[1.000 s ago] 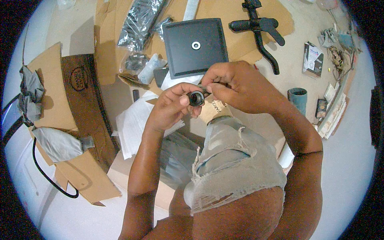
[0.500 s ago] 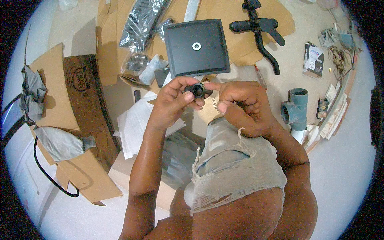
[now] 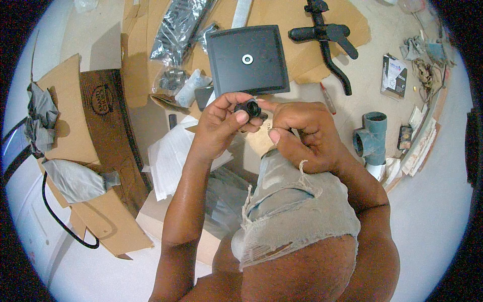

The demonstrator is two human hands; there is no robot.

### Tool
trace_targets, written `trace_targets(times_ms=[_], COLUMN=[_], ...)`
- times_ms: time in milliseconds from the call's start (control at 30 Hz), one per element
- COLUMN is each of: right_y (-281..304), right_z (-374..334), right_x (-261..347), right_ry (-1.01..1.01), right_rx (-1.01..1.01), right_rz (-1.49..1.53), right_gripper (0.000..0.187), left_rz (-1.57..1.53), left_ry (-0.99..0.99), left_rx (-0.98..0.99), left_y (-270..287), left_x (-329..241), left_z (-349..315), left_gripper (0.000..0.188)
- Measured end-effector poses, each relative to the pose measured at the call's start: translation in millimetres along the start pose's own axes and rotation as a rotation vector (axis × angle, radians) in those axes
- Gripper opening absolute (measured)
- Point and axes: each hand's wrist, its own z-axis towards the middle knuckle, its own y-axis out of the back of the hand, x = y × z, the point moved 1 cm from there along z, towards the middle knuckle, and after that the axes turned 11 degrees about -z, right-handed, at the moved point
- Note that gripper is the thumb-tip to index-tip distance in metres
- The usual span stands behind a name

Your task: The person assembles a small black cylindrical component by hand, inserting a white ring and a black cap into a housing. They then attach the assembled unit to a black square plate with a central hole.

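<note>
Nearest the camera, a knee in frayed grey cut-off shorts [image 3: 297,211] rises from the lower edge, with both forearms coming up on either side of it. Above the knee the left hand [image 3: 219,128] pinches a small black ring-shaped fitting [image 3: 250,107] between thumb and fingertips, its grip closed on the part. The right hand [image 3: 302,133] meets it from the other side, forefinger tip touching the fitting and the remaining fingers curled narrow; whether they enclose a second small piece cannot be told from this view. The work is held in the air over a pale floor [image 3: 437,221], not on any raised surface. Under the left forearm lie white paper sheets [image 3: 171,158] and a light cardboard box [image 3: 151,221]. To the left, flattened brown cardboard [image 3: 108,146] carries grey plastic wrapping [image 3: 75,178], with a black cable [image 3: 60,224] looping beside it. Just beyond the hands sits a square black plate [image 3: 249,58] with a pale centre hole. Further out, on more cardboard, lies a black tap body [image 3: 327,38] and clear plastic bags [image 3: 178,22]. To the right stands a grey pipe tee [image 3: 372,136], with scattered papers and small debris along the far edge.
</note>
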Motion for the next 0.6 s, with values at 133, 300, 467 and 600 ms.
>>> trace_targets(times_ms=[133,300,467,600], right_y=[-1.4,-3.4,-2.3,1.2], right_z=[0.9,-0.5,1.7,3.9], right_x=[1.2,0.5,3.8,7.7], right_ry=[0.009,0.019,-0.011,-0.066], right_rx=[-0.042,-0.081,-0.061,0.003], right_rz=[0.0,-0.018,0.001,0.022], right_gripper=[0.014,0.014,0.013,0.012], left_rz=[0.021,0.003,-0.021,-0.016], left_ry=[-0.001,-0.031,-0.028,-0.034], left_rx=[-0.008,-0.015,-0.028,-0.024], left_y=[-2.9,-4.7,-4.4,-6.6], left_x=[0.8,1.4,0.5,-0.8], left_z=[1.0,3.4,3.8,4.3], left_gripper=[0.038,0.037,0.038,0.036])
